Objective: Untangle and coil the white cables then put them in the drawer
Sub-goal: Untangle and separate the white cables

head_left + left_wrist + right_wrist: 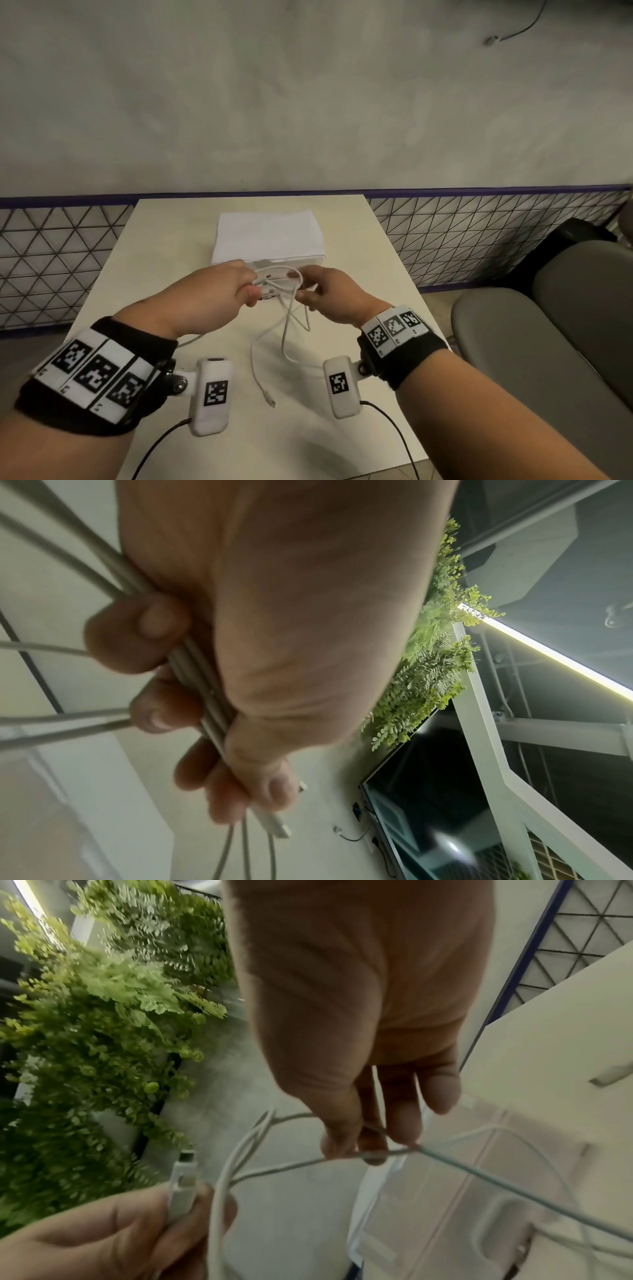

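A white cable (287, 329) is held up between both hands in front of the white drawer box (269, 236). My left hand (236, 291) grips several gathered strands (205, 691) in its curled fingers, and a plug end (274, 827) pokes out past them. My right hand (329, 291) pinches one strand (373, 1154) between thumb and fingertips. The rest hangs in loose loops down to the table (164, 260), with a free connector (271, 403) lying near me. Behind the hands, the translucent drawer (455, 1218) seems pulled out, with another white cable (496, 1127) inside.
The cream table is narrow, its right edge (421, 291) close to my right wrist. Grey padded chairs (548, 325) stand to the right. A mesh-patterned wall panel (51, 260) runs behind the table. Black leads (394, 425) trail from the wrist cameras over the near table edge.
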The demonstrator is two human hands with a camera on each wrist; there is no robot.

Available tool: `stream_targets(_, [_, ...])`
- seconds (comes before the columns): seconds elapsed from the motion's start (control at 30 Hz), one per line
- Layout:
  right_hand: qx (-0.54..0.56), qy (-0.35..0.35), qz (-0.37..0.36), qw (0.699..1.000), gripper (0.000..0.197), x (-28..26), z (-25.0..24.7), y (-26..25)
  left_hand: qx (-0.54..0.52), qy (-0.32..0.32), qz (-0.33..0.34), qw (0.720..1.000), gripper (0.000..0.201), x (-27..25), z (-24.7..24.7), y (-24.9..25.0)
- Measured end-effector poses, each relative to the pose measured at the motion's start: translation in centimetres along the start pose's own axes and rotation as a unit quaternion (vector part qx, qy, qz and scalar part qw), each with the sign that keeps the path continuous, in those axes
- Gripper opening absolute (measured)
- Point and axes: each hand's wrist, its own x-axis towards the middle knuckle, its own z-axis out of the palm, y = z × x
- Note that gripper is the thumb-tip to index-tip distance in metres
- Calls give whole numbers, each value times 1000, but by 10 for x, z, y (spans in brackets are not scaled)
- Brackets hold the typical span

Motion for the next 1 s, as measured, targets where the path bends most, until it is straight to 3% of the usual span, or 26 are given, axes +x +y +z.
stream_targets(0.07, [12,36,25,999,13,3,0,2,10,-1,-20,1000,28,-2,3,-9])
stream_targets(0.27, [47,163,67,983,24,0,-23,12,20,-2,-54,998,31,0,16,-23])
stream_targets(0.4, [89,221,105,965,20,0,-41,24,15,1,-75,997,31,0,23,-37])
stream_targets(0.67, [177,342,187,904,21,-8,-72,54,18,12,-146,989,33,-4,25,-62])
stream_targets(0.9, [246,462,291,801,20,-36,-84,97,22,41,-211,976,27,-12,22,-79])
stream_targets(1.0, [252,449,314,798,18,-47,-76,117,-20,50,-234,971,28,-15,20,-85])
